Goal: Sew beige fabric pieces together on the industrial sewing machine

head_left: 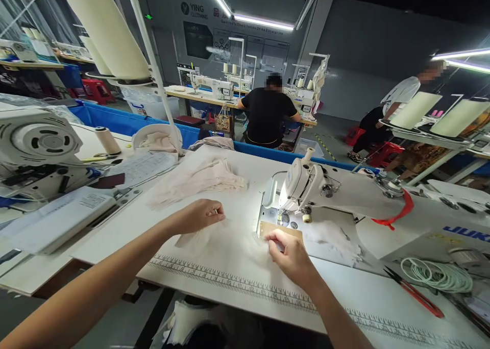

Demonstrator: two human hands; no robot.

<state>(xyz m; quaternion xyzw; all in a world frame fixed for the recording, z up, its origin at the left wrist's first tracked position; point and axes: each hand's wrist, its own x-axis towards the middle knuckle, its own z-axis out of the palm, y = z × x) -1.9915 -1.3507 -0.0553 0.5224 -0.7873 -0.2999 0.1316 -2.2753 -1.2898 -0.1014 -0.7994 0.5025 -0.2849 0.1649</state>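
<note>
My left hand [206,215] is curled closed above the white table; whatever its fingers hold is too small to make out. Below it lies a thin pale piece of fabric [194,239]. My right hand [290,254] pinches the edge of a sheer pale fabric [255,249] in front of the sewing machine's needle plate [270,215]. Part of that fabric blends into the table. The white sewing machine [302,185] stands just beyond my right hand, its lamp lighting the needle area. Pale cut fabric [202,180] lies crumpled behind my left hand.
A ruler strip [237,280] runs along the table's front edge. Red-handled snips [419,295] and a coil of pale green cord [436,275] lie at right. Thread cones [107,30] rise at left. More fabric [333,239] sits under the machine arm. A person [268,114] sits sewing ahead.
</note>
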